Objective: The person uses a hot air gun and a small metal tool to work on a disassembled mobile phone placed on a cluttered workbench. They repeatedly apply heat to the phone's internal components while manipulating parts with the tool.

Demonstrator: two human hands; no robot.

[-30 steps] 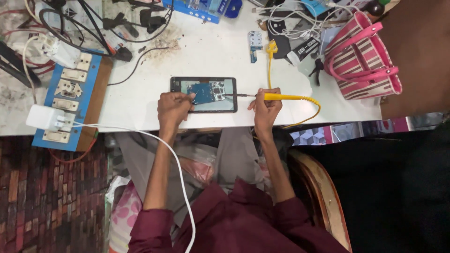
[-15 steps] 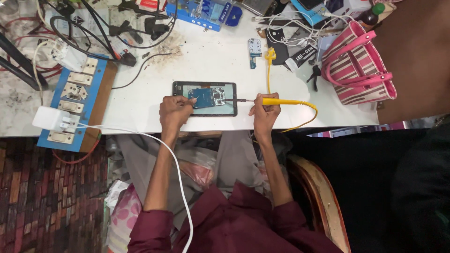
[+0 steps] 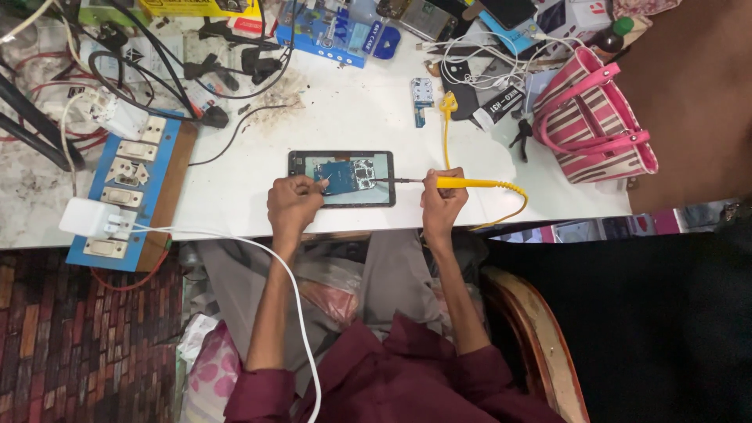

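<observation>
Blue switch board (image 3: 129, 184) far left, left hand (image 3: 294, 205) fingers curled pinning opened tablet (image 3: 342, 178) on white table (image 3: 329, 125), circuit board (image 3: 348, 175) between hands, right hand (image 3: 440, 205) closed around yellow soldering iron (image 3: 462, 182), shaft lying left-right, tip pointing left onto board

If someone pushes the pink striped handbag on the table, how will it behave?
The pink striped handbag looks soft-sided, so it would probably slide or sag rather than roll. It stands near the edge of the white table, so a push might tip it off.
</observation>
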